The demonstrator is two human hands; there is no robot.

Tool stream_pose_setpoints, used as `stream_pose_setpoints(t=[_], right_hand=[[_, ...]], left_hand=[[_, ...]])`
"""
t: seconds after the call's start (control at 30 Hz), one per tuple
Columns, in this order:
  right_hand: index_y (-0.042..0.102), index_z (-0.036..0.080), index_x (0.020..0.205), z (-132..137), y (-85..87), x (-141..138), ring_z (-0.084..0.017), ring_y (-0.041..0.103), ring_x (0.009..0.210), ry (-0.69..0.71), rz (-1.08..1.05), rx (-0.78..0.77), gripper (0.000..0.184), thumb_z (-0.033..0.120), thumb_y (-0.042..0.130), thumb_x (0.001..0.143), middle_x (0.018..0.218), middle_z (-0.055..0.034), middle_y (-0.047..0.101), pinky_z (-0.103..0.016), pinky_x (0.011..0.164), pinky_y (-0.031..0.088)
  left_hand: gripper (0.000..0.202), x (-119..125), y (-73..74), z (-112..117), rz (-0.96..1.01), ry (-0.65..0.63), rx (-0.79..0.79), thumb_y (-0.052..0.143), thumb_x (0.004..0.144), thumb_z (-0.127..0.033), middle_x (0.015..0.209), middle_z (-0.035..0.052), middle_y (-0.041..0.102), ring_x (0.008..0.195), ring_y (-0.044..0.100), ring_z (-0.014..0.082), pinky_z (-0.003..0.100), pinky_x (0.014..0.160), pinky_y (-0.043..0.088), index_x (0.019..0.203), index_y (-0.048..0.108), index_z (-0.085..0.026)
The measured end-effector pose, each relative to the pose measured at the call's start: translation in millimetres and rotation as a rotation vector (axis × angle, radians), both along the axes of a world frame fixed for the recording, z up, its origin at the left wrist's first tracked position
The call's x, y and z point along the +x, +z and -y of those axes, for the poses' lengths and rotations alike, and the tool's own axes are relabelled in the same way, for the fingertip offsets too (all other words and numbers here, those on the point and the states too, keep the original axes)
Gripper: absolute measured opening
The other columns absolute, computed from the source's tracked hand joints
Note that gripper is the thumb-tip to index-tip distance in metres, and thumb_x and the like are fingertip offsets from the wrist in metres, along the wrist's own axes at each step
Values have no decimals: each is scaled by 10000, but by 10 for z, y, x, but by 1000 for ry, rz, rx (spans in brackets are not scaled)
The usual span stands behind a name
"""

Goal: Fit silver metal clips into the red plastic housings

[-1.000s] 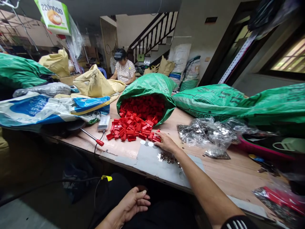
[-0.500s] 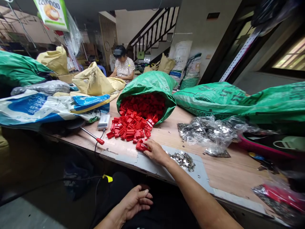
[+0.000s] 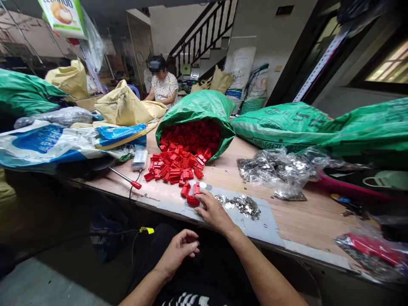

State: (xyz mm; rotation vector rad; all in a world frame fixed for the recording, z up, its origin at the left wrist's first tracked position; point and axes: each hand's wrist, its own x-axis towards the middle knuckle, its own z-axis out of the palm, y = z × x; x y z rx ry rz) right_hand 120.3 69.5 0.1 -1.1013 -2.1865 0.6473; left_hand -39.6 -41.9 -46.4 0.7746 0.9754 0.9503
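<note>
Right fingers (image 3: pixel 206 197), just beside red plastic pieces (image 3: pixel 193 200), on grey sheet (image 3: pixel 255 221)

Hanging sign (image 3: pixel 62 19), 11 o'clock: dark lettering, cut off, unreadable. Green sack (image 3: pixel 287 121), 2 o'clock: printed characters, illegible.

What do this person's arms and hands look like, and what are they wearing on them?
Both the left hand and right hand are bare, with no gloves, and no ring or watch shows. The left forearm and right forearm are bare too. A black garment with white stripes shows between the arms at the frame's bottom edge; which part of it cannot be told.
</note>
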Motion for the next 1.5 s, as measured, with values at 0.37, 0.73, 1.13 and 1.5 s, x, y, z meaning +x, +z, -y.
stream_pose_setpoints(t=[0.37, 0.73, 1.13, 1.5], right_hand=[[615, 217, 954, 434, 33, 82, -164, 593, 912, -38, -198, -41, 163, 125, 569, 828, 1003, -49, 622, -287, 805, 489], [623, 238, 1026, 680, 140, 725, -173, 636, 791, -277, -112, -134, 186, 307, 554, 867, 993, -38, 685, -285, 712, 508], [607, 235, 879, 535, 59, 1234, -197, 628, 799, -685, 388, 76, 124, 319, 516, 867, 895, -31, 667, -286, 659, 441], [613, 246, 835, 582, 126, 1240, -194, 634, 781, -649, 314, 12, 155, 337, 497, 881, 874, -21, 684, -282, 655, 434]], left_hand=[[439, 135, 491, -192, 124, 281, 50, 719, 760, -344, 965, 65, 665, 778, 680, 166, 295, 710, 546, 1079, 462, -186], [367, 135, 476, -86, 168, 160, 13, 749, 730, -306, 964, 90, 696, 834, 683, 207, 328, 741, 557, 1010, 566, -155], [268, 143, 535, -4, 217, 109, -24, 754, 726, -292, 881, 74, 697, 857, 669, 205, 390, 835, 535, 830, 551, -152], [319, 139, 518, 13, 225, 110, -63, 748, 725, -362, 896, 82, 702, 855, 682, 234, 403, 816, 528, 869, 548, -161]])
